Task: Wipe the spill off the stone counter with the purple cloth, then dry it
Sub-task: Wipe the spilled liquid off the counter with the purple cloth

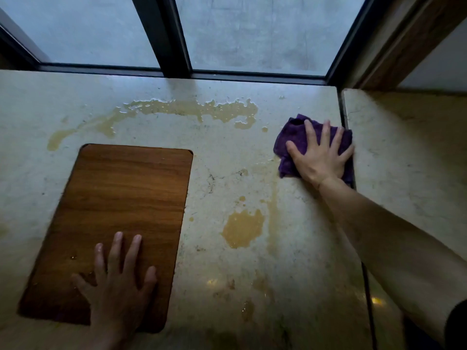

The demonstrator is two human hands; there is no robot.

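Two hands lie flat on a pale stone counter (pixel 227 157) beneath a dark-framed window (pixel 174 36). Right hand (pixel 319 155), fingers straight and spread, presses a crumpled purple cloth (pixel 294 137) against the counter's far right edge, just beside the seam with a neighbouring slab (pixel 409 147). Left hand (pixel 118 281), fingers likewise straight and apart, rests on the near end of a wooden board (pixel 121 198) lying at the left. Amber spill (pixel 192 109) runs in a ragged band along the far side near the window, curving down toward the board's far left corner. Another puddle (pixel 242 228) sits between board and right forearm, with fainter smears trailing toward the cloth and the near edge.
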